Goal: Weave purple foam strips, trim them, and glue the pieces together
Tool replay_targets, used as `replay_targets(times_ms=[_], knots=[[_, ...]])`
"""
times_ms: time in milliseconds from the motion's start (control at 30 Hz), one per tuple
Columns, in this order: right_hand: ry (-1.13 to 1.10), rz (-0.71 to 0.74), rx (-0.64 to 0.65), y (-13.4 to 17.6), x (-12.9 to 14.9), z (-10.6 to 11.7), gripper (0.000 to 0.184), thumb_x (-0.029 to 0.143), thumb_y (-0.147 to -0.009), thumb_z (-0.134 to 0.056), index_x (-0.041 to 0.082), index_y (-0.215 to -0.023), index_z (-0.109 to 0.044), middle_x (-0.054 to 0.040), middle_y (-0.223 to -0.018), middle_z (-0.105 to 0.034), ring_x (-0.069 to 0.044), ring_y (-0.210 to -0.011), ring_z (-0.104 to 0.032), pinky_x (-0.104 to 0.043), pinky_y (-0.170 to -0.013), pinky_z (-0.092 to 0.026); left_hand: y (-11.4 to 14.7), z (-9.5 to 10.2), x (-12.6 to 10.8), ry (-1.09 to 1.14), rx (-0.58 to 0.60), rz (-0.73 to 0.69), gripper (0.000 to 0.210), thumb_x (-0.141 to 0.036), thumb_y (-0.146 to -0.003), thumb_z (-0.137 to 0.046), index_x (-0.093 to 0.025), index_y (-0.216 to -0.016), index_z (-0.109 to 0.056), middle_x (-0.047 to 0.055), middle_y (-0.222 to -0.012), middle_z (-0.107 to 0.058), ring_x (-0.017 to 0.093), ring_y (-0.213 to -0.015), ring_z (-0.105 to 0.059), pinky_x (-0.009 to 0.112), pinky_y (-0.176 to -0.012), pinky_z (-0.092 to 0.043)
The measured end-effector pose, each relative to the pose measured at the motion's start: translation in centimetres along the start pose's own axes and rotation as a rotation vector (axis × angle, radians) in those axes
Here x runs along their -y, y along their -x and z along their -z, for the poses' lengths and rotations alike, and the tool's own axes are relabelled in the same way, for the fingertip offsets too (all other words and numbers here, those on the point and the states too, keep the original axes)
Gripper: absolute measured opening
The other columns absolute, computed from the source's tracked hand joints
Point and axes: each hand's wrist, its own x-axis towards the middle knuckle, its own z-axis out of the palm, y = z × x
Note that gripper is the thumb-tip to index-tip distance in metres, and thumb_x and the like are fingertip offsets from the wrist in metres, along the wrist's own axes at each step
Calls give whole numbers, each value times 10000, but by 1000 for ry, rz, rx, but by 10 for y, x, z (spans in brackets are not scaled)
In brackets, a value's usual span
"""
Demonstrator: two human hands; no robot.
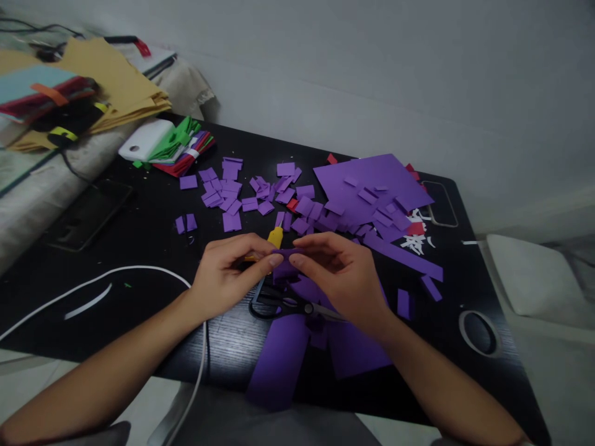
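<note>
Between my two hands is a small piece of purple paper (284, 270), pinched along its upper edge. My left hand (232, 266) grips its left end between thumb and forefinger, and my right hand (337, 266) has the right end the same way. Just beyond the fingers lies a yellow utility knife (276, 236), partly covered by my left hand. Below the held paper rest black-handled scissors (307, 308), their blades pointing right under my right hand. Larger purple sheets (281, 359) lie beneath the scissors, near the table's front edge.
Many small folded purple pieces (227, 189) spread across the black table (153, 310). A large purple sheet (367, 176) lies behind at right, beside a phone (439, 204). A tape roll (480, 334) sits right. A white cable (139, 267) crosses the left; bundled coloured papers (181, 145) lie back left.
</note>
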Motion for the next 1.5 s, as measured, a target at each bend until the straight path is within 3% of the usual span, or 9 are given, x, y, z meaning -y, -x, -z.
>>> replay_targets(times_ms=[133,333,600,933,1500], knots=[[8,22,41,-2,0,1,126,276,-827,-833,211,-923,-786,-11,-885,-816,-176,-833,-793,-283,-784,-653,1,-1,1,-21,-6,-10,52,-225,-890,-754,-178,-865,-753,14,-771,-762,115,-636,-686,202,-573,-529],[69,92,15,0,-4,0,58,244,-843,-824,227,-894,-802,11,-844,-813,-160,-778,-782,-253,-722,-632,4,0,3,17,7,-11,81,-181,-894,-741,-195,-972,-757,26,-857,-778,145,-755,-734,234,-675,-579],[119,115,-8,2,-3,-1,50,209,-834,-831,236,-872,-812,18,-825,-816,-161,-764,-783,-255,-722,-634,4,-2,0,-8,-19,-101,84,-132,-897,-734,-194,-948,-760,20,-868,-790,144,-781,-744,243,-719,-584],[116,86,22,0,-6,1,68,265,-833,-836,232,-884,-806,9,-847,-817,-167,-781,-784,-261,-727,-634,4,-1,4,-8,-10,-64,95,-161,-886,-745,-195,-974,-755,29,-871,-782,154,-777,-742,246,-691,-578],[316,229,57,2,-6,2,64,276,-925,-740,231,-906,-780,14,-850,-803,-146,-769,-751,-245,-725,-576,5,-3,2,-32,8,-50,36,-200,-925,-703,-192,-901,-729,25,-832,-761,143,-732,-709,259,-673,-559]])
